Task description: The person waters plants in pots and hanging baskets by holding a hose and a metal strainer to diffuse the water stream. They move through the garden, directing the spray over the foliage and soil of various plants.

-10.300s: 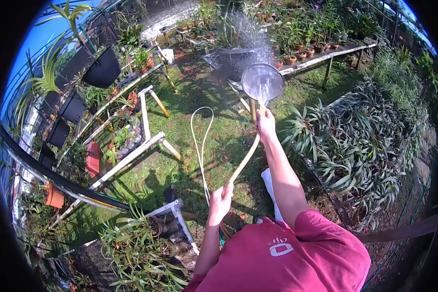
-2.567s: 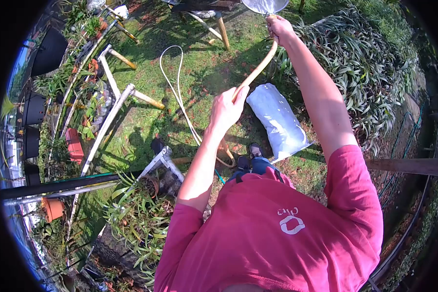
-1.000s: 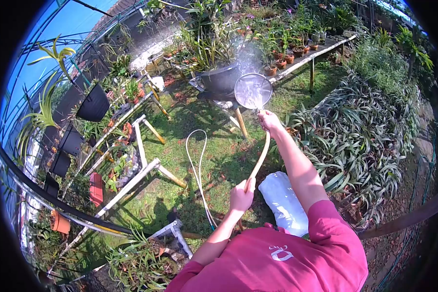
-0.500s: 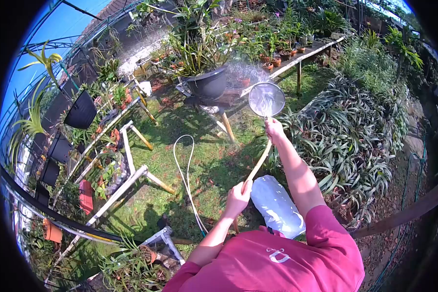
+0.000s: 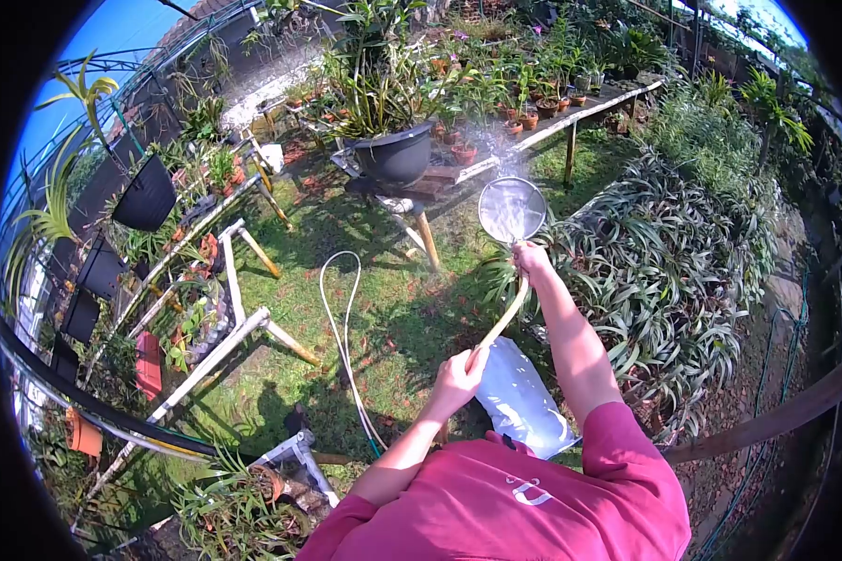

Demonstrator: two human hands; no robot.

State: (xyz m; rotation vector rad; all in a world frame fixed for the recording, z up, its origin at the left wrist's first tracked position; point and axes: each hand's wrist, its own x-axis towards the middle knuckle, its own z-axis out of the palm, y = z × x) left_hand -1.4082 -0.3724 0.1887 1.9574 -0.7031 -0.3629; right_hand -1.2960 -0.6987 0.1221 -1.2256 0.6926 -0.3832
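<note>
Standing on grass (image 5: 393, 309) among potted plants (image 5: 533, 117), hose (image 5: 500, 323) in hand.

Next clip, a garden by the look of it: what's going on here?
A person in a red shirt is watering plants. The right hand grips the hose just below the round spray head, which throws water toward the potted plants on the bench. The left hand holds the hose lower down. A white bag lies on the grass by their feet.

A large black pot (image 5: 395, 154) of strap-leaved plants stands on a wooden bench (image 5: 571, 117) lined with small clay pots (image 5: 529, 120). Black hanging pots (image 5: 145, 199) line the left rack, and a white sack (image 5: 519, 397) lies on the grass (image 5: 384, 299) beside a bed of spiky green plants (image 5: 683, 262).
</note>
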